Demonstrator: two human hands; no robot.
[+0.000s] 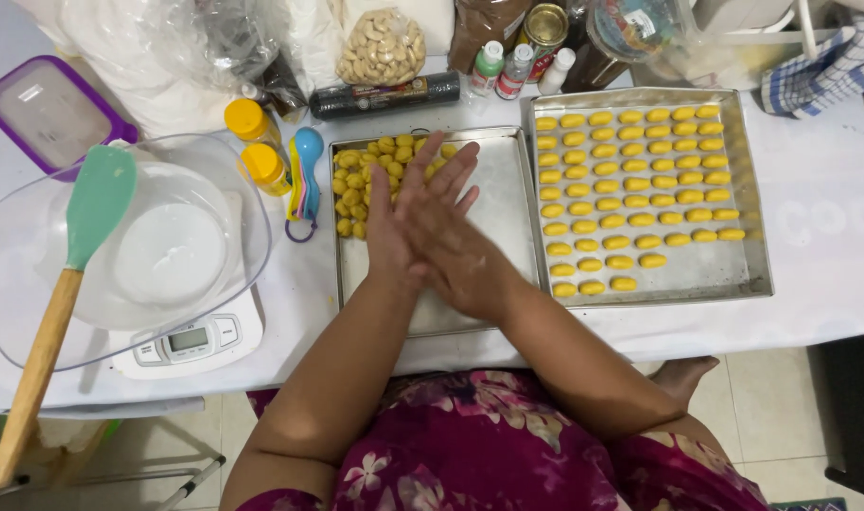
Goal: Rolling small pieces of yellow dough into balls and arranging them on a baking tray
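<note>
While the two palms press flat together at the centre of the frame, the right hand [451,222] lies crosswise on top of the left hand [386,232], fingers stretched out and pointing to the upper left. Both are flat, not fisted; whether anything sits between the palms cannot be seen. They hover over the middle tray [488,284], whose lower part is bare metal. Just beyond the fingertips, in that tray's upper left corner, lies a heap of yellow dough balls [366,175], loosely piled and touching one another; the left fingers partly cover the heap's right edge.

To the right, edge to edge with this tray, stands a second tray [749,189] holding neat rows of shaped yellow pieces [630,180], with its lower right part unfilled.

At the left of the frame a clear bowl [34,274] rests on a white scale [191,345], and a green spatula [91,208] with a wooden handle leans across the bowl's rim. Two yellow-capped bottles [254,142] and coloured measuring spoons [304,175] lie between bowl and tray. A bag of nuts [383,45] sits at the top centre
</note>
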